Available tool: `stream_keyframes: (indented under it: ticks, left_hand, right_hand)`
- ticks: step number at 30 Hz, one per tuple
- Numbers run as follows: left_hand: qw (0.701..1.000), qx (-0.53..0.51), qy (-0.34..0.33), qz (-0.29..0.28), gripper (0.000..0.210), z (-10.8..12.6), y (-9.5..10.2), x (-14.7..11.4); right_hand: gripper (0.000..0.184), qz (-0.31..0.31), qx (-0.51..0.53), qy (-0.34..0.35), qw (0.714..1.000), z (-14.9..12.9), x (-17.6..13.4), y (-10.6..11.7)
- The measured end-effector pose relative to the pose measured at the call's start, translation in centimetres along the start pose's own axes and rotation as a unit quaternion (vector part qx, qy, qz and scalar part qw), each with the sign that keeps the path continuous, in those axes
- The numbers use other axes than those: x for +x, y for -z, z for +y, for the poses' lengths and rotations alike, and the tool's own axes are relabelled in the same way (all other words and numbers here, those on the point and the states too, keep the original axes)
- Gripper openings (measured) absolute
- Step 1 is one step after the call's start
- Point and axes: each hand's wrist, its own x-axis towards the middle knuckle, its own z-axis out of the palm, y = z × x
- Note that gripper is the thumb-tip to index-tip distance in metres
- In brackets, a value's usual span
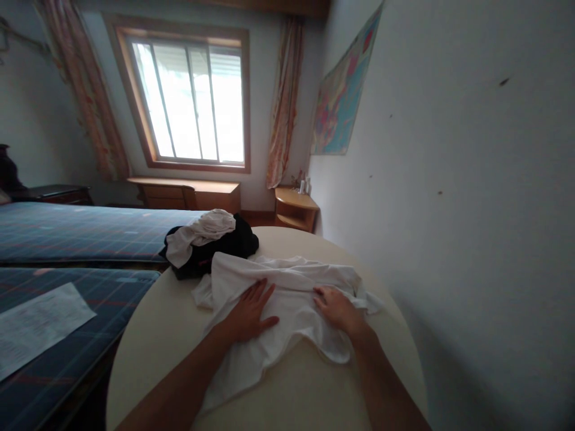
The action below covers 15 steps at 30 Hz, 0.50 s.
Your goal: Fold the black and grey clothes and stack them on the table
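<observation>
A crumpled white shirt [287,308] lies spread over the round cream table [148,341], with wrinkles and a raised fold across its far part. My left hand [251,314] rests flat on the shirt's left side, fingers stretched and thumb apart. On the right side of the cloth, my right hand [335,305] has its fingers bent inward and appears to pinch the fabric near the fold. The fingertips of that hand are partly hidden. The lower left corner of the shirt trails toward the table's near edge.
A pile of dark clothes [245,236] with a white garment [209,227] on top sits at the table's far left. Blue plaid mattresses [112,230] stand to the left, one bearing a printed sheet [45,326]. A white wall [471,239] runs close along the right.
</observation>
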Motion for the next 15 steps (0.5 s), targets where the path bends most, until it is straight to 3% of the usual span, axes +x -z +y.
stream_keyframes:
  ticks: [3,9,15]
  left_hand:
    - [1.000,0.011,-0.009,-0.002,0.081,-0.8,0.8,0.3]
    - [0.998,0.012,-0.050,-0.040,0.072,-0.3,3.0,-0.6]
    - [0.994,-0.019,-0.101,-0.031,0.065,0.1,3.9,-2.8]
  right_hand:
    - [0.042,-0.008,-0.016,0.028,0.999,-0.3,0.1,-0.3]
    - [0.042,-0.032,-0.016,0.056,0.998,0.4,-0.6,-0.2]
    - [0.045,0.033,-0.027,0.111,0.993,2.5,-5.1,1.0]
